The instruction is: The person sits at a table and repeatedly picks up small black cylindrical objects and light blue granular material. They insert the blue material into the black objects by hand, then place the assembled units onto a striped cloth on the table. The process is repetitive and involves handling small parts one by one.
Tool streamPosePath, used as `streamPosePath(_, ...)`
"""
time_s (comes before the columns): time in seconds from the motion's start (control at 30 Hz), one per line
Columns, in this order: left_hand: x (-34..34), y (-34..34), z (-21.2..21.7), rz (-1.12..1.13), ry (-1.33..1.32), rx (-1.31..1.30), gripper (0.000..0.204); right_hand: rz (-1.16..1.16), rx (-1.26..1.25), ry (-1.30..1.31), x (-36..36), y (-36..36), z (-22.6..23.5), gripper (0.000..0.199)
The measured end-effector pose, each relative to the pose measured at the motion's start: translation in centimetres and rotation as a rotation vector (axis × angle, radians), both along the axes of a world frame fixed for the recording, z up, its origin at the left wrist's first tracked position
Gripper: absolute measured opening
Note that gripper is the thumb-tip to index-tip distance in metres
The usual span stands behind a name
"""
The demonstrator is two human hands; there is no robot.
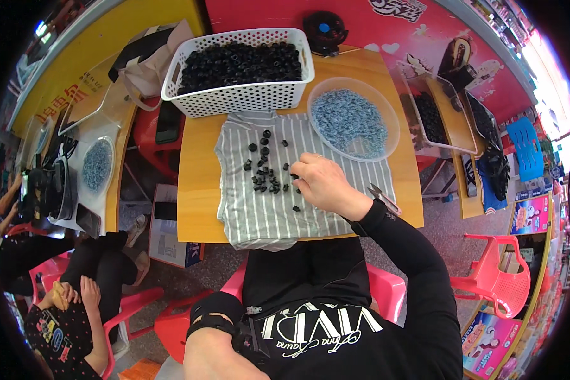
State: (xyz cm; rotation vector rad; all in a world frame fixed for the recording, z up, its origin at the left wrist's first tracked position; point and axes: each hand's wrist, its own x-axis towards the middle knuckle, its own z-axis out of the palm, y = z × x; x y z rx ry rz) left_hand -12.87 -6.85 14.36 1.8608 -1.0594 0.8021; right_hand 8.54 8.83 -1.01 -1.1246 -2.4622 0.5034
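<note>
Far left: a co-worker's hand [88,292], at lap level beside a neighbouring surface.

Lower edge: left hand [220,354], partly in view, away from the pieces; fingers out of frame, so its grip cannot be told.

Rear, left of centre: white perforated basket [234,101], filled with black pieces.

Centre: small loose black pieces [274,189], on a grey-and-white striped cloth [247,218] over the wooden surface [198,190]; some round, others short and stubby. Judged light and firm, probably plastic, liable to roll or slip; best pinched singly across the sides with thumb and forefinger. The cloth, soft, should check rolling.

Right of centre: right hand [324,183], fingers drawn together over the loose pieces' right edge; whether one is gripped cannot be told.

Right rear: translucent round bowl [392,121] of tiny blue-grey bits, likely easily spilled if tipped.

Right: small snips [389,201], near the right wrist; handles the safer hold, tips probably sharp.
</note>
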Motion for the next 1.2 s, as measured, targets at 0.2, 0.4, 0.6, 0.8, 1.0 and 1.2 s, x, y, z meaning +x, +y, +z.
streamPosePath(0.2,-1.4,2.8,-3.9,0.079,0.149,-0.292,0.015,0.051,-0.004,0.031,-0.9,0.5,-0.9,0.009)
streamPosePath(0.4,-0.5,3.6,-7.0,1.202,0.544,-0.809,0.011,0.046,-0.162,0.180,2.1,-2.5,2.4,0.008)
streamPosePath(0.6,2.1,5.8,-14.7,1.730,0.554,-0.783,0.009,-0.068,-0.022,0.009,5.2,-7.0,0.3,0.007)
streamPosePath(0.8,4.4,6.0,-17.1,1.902,0.647,-0.490,0.018,-0.144,0.078,0.063,4.6,-8.3,-0.4,0.011)
streamPosePath(1.0,5.9,5.7,-16.3,2.114,0.489,-0.278,0.020,-0.179,0.095,0.181,4.3,-8.9,-1.4,0.014)
streamPosePath(1.2,7.5,4.3,-14.9,1.224,0.593,-1.367,0.024,-0.129,-0.143,0.617,4.0,-9.9,0.7,0.024)
